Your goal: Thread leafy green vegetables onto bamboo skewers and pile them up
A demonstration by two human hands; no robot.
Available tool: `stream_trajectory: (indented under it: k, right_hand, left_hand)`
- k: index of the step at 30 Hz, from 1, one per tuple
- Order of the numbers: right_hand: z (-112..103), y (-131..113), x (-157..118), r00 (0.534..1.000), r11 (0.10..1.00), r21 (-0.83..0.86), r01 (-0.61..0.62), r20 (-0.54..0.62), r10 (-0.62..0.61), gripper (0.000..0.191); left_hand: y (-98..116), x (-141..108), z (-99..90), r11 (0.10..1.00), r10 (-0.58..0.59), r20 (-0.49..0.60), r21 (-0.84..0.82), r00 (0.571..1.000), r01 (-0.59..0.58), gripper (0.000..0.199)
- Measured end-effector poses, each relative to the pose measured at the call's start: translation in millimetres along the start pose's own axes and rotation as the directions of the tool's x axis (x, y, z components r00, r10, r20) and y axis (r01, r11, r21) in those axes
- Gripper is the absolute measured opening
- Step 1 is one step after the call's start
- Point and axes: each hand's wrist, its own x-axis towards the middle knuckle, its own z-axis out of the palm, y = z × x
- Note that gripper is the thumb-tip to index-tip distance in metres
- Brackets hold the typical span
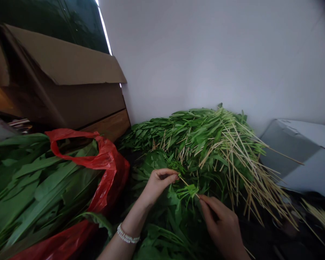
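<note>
Between my two hands runs a thin wooden skewer (183, 180) with green leaf stems (189, 190) threaded on it. My right hand (222, 222) pinches the skewer's lower end, close to the bunched stems. At the upper end, the thumb and fingertips of my left hand (161, 182) are closed on a bit of green leaf stem by the skewer's tip. Loose green leaves (162, 242) lie below and around both hands. Behind them rises a pile of skewered leaves (200, 130), with many bare skewer ends (241, 159) sticking out to the right.
At the left, a red plastic bag (108, 162) holds large green leaves (43, 184). An open cardboard box (70, 65) stands behind it. A white box (300, 155) is at the right, near loose skewers (319, 216). A pale wall (206, 54) closes off the back.
</note>
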Motion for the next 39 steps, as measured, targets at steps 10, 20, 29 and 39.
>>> stream_trajectory:
  k: [10, 20, 29, 39]
  right_hand:
    - [3, -2, -1, 1.0, 1.0, -0.002, 0.005, -0.011, -0.005, 0.02]
    - [7, -4, -3, 0.999, 1.0, -0.017, 0.025, -0.025, -0.025, 0.023]
    - [8, -5, -4, 0.997, 0.997, -0.033, 0.073, -0.027, -0.074, 0.021]
    - [11, -2, -7, 0.995, 0.994, -0.056, 0.096, -0.01, -0.097, 0.021]
  left_hand:
    - [-1, 0, 0.5, 1.0, -0.011, 0.003, -0.006, 1.0, 0.011, 0.026]
    - [-6, 1, 0.3, 1.0, -0.018, -0.002, 0.022, 1.0, 0.018, 0.026]
    - [-8, 2, -2.4, 0.999, -0.054, 0.058, -0.006, 0.997, 0.054, 0.02]
    - [-13, 2, -4.7, 0.996, -0.078, 0.102, -0.043, 0.992, 0.083, 0.018]
